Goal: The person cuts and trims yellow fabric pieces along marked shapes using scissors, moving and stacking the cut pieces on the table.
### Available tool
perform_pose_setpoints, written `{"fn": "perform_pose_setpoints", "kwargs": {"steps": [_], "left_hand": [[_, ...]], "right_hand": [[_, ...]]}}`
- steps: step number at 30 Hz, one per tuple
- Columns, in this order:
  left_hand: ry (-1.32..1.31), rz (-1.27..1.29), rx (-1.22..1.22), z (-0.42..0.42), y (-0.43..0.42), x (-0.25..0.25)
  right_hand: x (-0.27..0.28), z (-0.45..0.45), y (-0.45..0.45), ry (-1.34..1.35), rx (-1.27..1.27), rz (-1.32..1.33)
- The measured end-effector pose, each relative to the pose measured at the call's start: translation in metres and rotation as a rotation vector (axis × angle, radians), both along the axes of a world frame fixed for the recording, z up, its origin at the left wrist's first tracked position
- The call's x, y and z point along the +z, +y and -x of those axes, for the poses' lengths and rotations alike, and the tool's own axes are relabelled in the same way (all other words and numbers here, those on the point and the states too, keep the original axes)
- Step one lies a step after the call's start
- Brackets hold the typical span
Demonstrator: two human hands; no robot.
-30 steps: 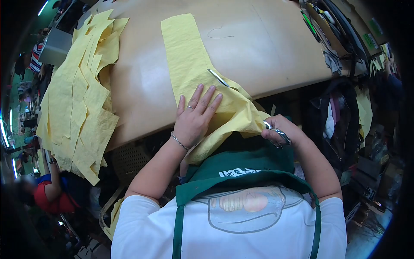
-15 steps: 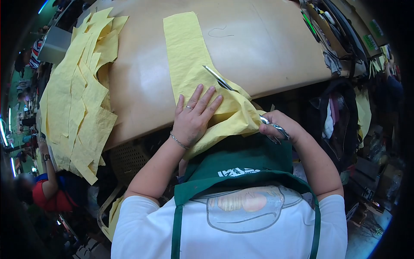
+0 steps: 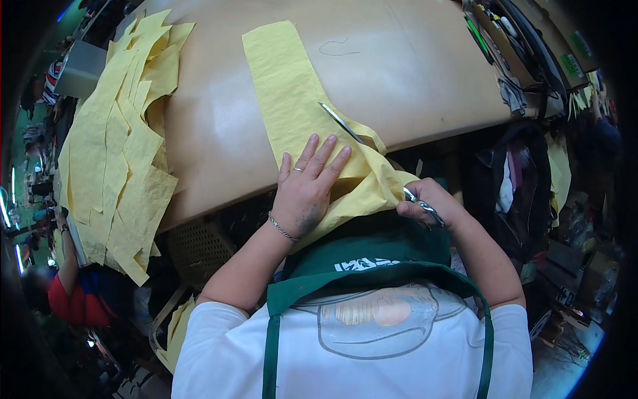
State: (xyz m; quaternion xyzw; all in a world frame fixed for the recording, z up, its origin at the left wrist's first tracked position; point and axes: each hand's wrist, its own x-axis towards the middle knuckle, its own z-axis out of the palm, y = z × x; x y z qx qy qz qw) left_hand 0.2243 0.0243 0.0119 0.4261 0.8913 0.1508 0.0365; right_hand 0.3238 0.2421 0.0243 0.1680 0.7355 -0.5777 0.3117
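Note:
A long piece of yellow fabric [image 3: 286, 80] lies on the table and bunches up over its front edge. My left hand [image 3: 311, 186] rests flat on it with the fingers spread, pressing it near the edge. My right hand [image 3: 430, 203] is wrapped round the handles of a pair of metal scissors [image 3: 342, 123]. One blade shows on top of the fabric, pointing up and left. The middle of the scissors is hidden under a fold, and I cannot see the other blade.
Yellow fabric pieces [image 3: 119, 153] lie overlapping at the table's left end. A thread lies on the tan table [image 3: 412, 73]. Boxes with pens and tools [image 3: 505, 46] stand at the back right. Dark clothing [image 3: 508, 179] hangs at the right. A person in red [image 3: 66, 296] is at far left.
The fabric's far end has swung a little to the left. My left hand has slid slightly right and down with it, and the scissors have shifted slightly right.

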Motion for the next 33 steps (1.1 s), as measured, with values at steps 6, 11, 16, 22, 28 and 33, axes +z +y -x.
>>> {"fn": "perform_pose_setpoints", "kwargs": {"steps": [6,11,16,22,28,33], "left_hand": [[-0.020,-0.044,-0.016,0.000,0.001,0.003],[-0.057,-0.079,-0.029,-0.002,0.006,0.009],[-0.042,-0.071,-0.027,-0.007,0.009,0.011],[-0.049,-0.104,-0.090,-0.019,0.013,0.011],[-0.104,-0.106,-0.127,-0.033,0.014,0.013],[-0.159,-0.150,-0.130,-0.032,0.013,0.011]], "right_hand": [[-0.003,-0.005,-0.003,-0.019,-0.034,-0.011],[-0.004,-0.011,-0.005,-0.006,-0.041,-0.050],[-0.009,-0.019,-0.003,0.013,-0.034,-0.052],[-0.006,-0.018,-0.001,-0.009,0.029,-0.003],[-0.011,-0.017,0.003,0.071,0.065,0.053],[-0.014,-0.021,-0.001,0.046,0.014,0.059]]}}
